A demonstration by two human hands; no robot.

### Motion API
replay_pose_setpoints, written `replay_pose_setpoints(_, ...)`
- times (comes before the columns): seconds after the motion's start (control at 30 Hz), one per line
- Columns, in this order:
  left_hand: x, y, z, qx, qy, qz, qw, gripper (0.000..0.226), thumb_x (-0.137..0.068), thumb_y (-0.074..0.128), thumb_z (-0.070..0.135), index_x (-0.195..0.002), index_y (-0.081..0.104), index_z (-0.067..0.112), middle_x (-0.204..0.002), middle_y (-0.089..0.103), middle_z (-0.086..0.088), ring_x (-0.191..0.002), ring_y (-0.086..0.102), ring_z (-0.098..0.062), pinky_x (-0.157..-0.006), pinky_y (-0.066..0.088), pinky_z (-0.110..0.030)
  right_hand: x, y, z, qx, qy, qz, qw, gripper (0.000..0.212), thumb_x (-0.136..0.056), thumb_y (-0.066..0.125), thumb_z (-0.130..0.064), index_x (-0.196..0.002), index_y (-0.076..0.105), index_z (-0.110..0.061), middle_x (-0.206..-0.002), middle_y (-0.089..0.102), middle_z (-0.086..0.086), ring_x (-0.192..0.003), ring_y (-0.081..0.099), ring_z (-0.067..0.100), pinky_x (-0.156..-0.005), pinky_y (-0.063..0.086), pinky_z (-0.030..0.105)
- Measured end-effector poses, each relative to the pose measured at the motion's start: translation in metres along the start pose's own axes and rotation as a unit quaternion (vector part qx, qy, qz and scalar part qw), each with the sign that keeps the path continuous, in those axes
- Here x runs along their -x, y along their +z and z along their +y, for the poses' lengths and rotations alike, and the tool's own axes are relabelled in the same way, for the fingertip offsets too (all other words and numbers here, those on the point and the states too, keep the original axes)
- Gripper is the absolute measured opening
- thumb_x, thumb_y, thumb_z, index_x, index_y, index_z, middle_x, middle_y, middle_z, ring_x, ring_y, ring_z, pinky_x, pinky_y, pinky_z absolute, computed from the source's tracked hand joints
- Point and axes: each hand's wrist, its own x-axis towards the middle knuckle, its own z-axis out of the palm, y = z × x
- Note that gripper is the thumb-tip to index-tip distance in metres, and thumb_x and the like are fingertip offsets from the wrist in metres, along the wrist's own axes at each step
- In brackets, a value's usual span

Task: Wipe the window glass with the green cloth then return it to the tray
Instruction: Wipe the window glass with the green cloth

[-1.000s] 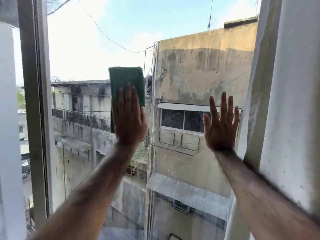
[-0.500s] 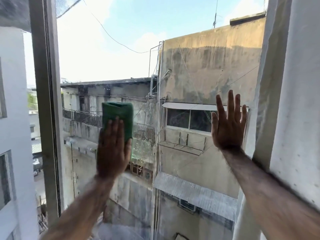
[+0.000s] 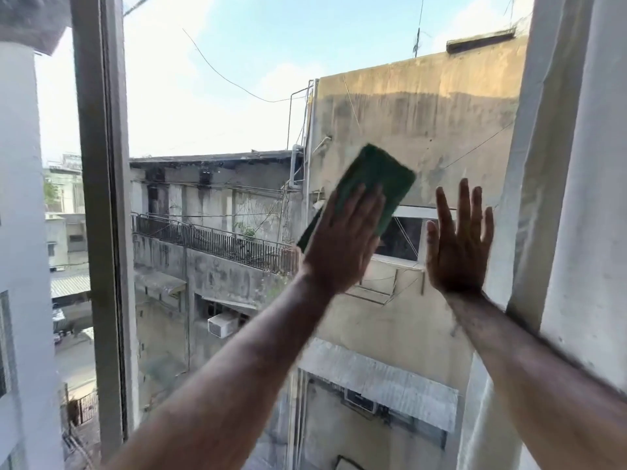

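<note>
The window glass (image 3: pixel 217 106) fills the middle of the view, with sky and old buildings behind it. A folded green cloth (image 3: pixel 373 178) lies flat against the pane, tilted to the right. My left hand (image 3: pixel 342 242) presses on the cloth's lower half with flat fingers, which hides that part. My right hand (image 3: pixel 456 245) rests flat on the glass just right of the cloth, fingers spread, holding nothing. No tray is in view.
A grey metal window frame post (image 3: pixel 101 212) stands at the left. A white wall or frame edge (image 3: pixel 583 184) rises at the right, close to my right forearm.
My left hand slid the cloth down and left, then swept it up and to the right, close to my right hand. The right hand stayed flat on the glass.
</note>
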Motion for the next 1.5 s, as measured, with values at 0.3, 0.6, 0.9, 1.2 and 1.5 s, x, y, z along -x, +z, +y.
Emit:
replay_pose_setpoints(0.3, 0.143, -0.043, -0.117, -0.015, -0.26, -0.06, 0.964, 0.066, -0.11, 0.041, 0.035, -0.161, 0.02, 0.0, -0.171, 0.018, -0.022, -0.161, 0.014, -0.037, -0.128, 0.024, -0.059, 0.0, -0.006, -0.008, 0.004, 0.001, -0.006, 1.0, 0.057, -0.116, 0.021, -0.042, -0.17, 0.025, -0.026, -0.18, 0.016, 0.012, -0.168, 0.014, 0.033, -0.135, 0.017, 0.055)
replay_pose_setpoints(0.6, -0.064, -0.04, -0.127, -0.012, -0.3, 0.032, 0.953, 0.059, -0.113, 0.019, 0.036, -0.165, 0.013, 0.008, -0.174, 0.012, -0.013, -0.163, 0.006, -0.031, -0.133, 0.007, -0.051, -0.001, -0.005, -0.007, 0.005, 0.005, -0.014, 1.0, 0.058, -0.115, 0.02, -0.042, -0.171, 0.024, -0.026, -0.181, 0.014, 0.012, -0.168, 0.012, 0.033, -0.136, 0.014, 0.055)
replay_pose_setpoints(0.9, 0.083, -0.028, -0.055, -0.005, -0.184, -0.047, 0.982, 0.071, -0.108, 0.041, 0.046, -0.16, 0.026, 0.0, -0.17, 0.022, -0.022, -0.16, 0.019, -0.038, -0.125, 0.028, -0.061, -0.001, -0.009, -0.008, -0.009, 0.014, -0.024, 1.0, 0.059, -0.115, 0.019, -0.042, -0.17, 0.028, -0.023, -0.18, 0.015, 0.013, -0.168, 0.014, 0.034, -0.135, 0.015, 0.056)
replay_pose_setpoints(1.2, 0.029, -0.08, -0.089, -0.026, -0.175, -0.027, 0.984, 0.028, -0.09, 0.064, -0.003, -0.111, 0.076, 0.012, -0.116, 0.078, -0.007, -0.102, 0.074, -0.026, -0.113, 0.047, -0.05, 0.0, 0.001, -0.002, -0.015, 0.011, -0.019, 1.0, 0.058, -0.115, 0.022, -0.044, -0.171, 0.021, -0.029, -0.182, 0.01, 0.009, -0.169, 0.009, 0.03, -0.135, 0.016, 0.056)
replay_pose_setpoints(1.5, 0.001, -0.094, -0.089, -0.002, -0.173, -0.094, 0.98, 0.058, -0.091, 0.034, -0.002, -0.145, 0.054, 0.003, -0.145, 0.06, -0.021, -0.138, 0.055, -0.036, -0.121, 0.043, -0.051, 0.0, 0.007, 0.005, -0.01, 0.008, -0.034, 0.999, 0.059, -0.114, 0.021, -0.045, -0.172, 0.016, -0.031, -0.182, 0.008, 0.008, -0.17, 0.006, 0.029, -0.135, 0.013, 0.056)
